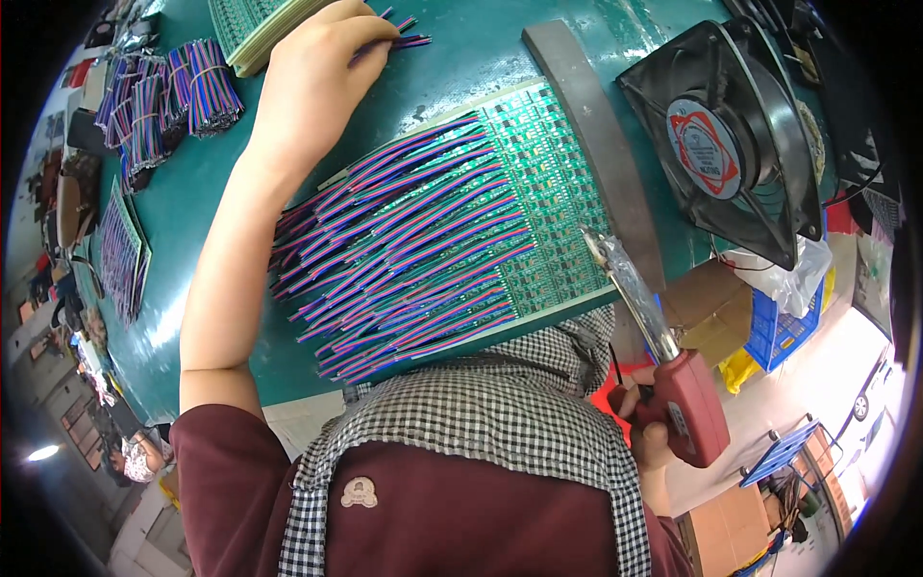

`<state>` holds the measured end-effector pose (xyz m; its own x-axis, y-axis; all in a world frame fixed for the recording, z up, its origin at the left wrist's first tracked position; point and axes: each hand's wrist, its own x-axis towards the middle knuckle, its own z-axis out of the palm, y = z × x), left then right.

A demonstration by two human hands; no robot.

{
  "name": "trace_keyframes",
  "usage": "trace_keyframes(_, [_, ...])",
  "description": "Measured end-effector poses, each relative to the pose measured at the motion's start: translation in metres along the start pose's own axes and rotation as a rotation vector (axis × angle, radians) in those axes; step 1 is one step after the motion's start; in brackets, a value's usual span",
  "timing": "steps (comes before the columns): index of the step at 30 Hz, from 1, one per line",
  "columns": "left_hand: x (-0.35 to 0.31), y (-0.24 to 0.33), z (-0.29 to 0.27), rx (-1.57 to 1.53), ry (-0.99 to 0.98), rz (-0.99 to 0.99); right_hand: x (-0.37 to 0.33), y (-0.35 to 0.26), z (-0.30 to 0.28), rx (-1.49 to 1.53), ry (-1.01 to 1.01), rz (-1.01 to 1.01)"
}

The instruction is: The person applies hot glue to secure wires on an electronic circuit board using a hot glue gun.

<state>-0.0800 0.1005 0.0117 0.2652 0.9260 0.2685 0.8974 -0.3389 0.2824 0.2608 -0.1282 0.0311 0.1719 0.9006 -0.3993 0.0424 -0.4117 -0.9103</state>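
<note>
My left hand [315, 82] is closed on a few short striped wires [409, 40], whose ends stick out past the fingers at the top of the view. Below it lies a panel of green circuit boards [553, 183], with many rows of striped wires [404, 231] running off to the left. At the lower right, my right hand [654, 447] grips a red soldering gun [697, 409]. The gun's metal tip [591, 238] is over the panel's right part; I cannot tell whether it touches.
A dark flat bar [596, 125] lies along the panel's right side, with a black fan [740, 135] beyond it. Tied wire bundles [144, 111], a stack of boards [252, 34] and another wired panel [123, 255] lie on the green table [207, 173]. A blue crate [784, 332] stands below right.
</note>
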Motion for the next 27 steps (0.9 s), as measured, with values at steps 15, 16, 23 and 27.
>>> trace_keyframes(15, [-0.084, 0.122, -0.001, -0.345, -0.131, 0.312, -0.004, 0.018, -0.024, -0.098, -0.163, -0.107])
trace_keyframes(16, [-0.088, 0.120, 0.009, -0.263, -0.043, 0.384, -0.006, 0.021, -0.024, -0.155, -0.122, -0.144])
trace_keyframes(23, [-0.095, 0.119, 0.022, -0.094, 0.033, 0.438, 0.000, 0.016, -0.028, -0.135, -0.280, -0.184])
trace_keyframes(27, [-0.093, 0.117, 0.024, -0.064, 0.078, 0.475, -0.006, 0.027, -0.028, -0.094, -0.214, -0.222])
